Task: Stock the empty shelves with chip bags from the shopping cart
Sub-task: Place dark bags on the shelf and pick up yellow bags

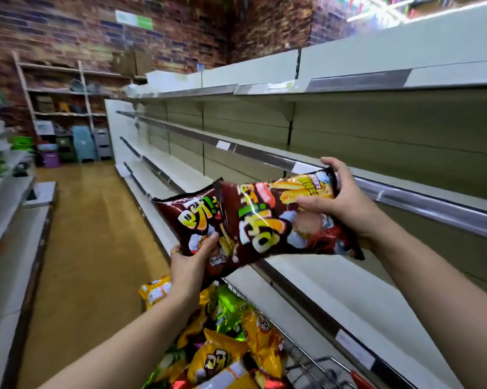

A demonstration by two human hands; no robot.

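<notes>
Two dark brown chip bags are held in the air in front of the bare shelves. My left hand grips the lower end of the left brown bag, thumb on its front. My right hand grips the right brown bag, which overlaps the left one. Below my arms, the shopping cart holds several yellow, green and red chip bags. The shelf boards beside the bags carry nothing.
The shelf unit runs along the right, its metal price rails jutting toward me. A brown floor aisle opens on the left. Stacked plastic stools and bins stand at the far end below a brick wall. Another white shelf lines the left edge.
</notes>
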